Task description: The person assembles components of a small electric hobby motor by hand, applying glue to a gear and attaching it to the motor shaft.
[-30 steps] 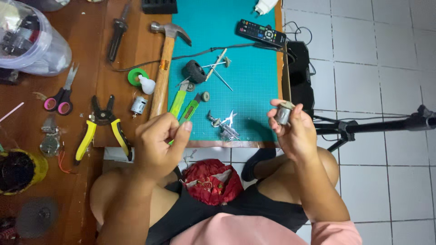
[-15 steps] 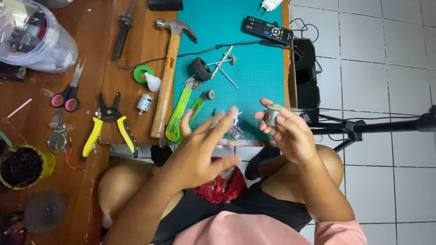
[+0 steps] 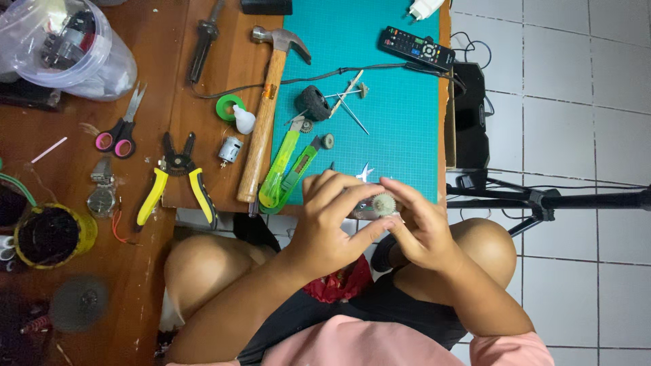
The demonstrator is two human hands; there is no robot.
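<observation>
Clutter starts at your far left: a clear plastic tub (image 3: 64, 51) of parts at the top, a yellow-rimmed cup (image 3: 49, 236) lower down on the brown table (image 3: 196, 108), and pink-handled scissors (image 3: 119, 132) between them. Next come yellow-handled pliers (image 3: 173, 179), a small silver motor (image 3: 231, 149), a green tape ring (image 3: 228, 106) and a wooden-handled hammer (image 3: 266, 115) whose handle lies just beside the edge of the teal cutting mat (image 3: 386, 115). On the mat you have a green utility knife (image 3: 288, 169), a small black wheel (image 3: 313, 102) with thin metal rods beside it, and a black remote (image 3: 416, 49) near the top.

Your left hand (image 3: 329, 224) is raised over the mat's near edge, fingers curled together and pinching toward the small gear piece (image 3: 384, 203). That piece is pale grey, round and toothed at its rim, and sits on a short metallic body that your fingers mostly hide. It is held in the air between both hands, above your knees and just off the mat's lower right corner. Your right hand (image 3: 424, 227) clamps it from the other side, thumb and fingertips closed around it, so both hands touch the piece and each other.

To your right, a black tripod (image 3: 542, 200) stretches across the white tiled floor (image 3: 576, 88).
</observation>
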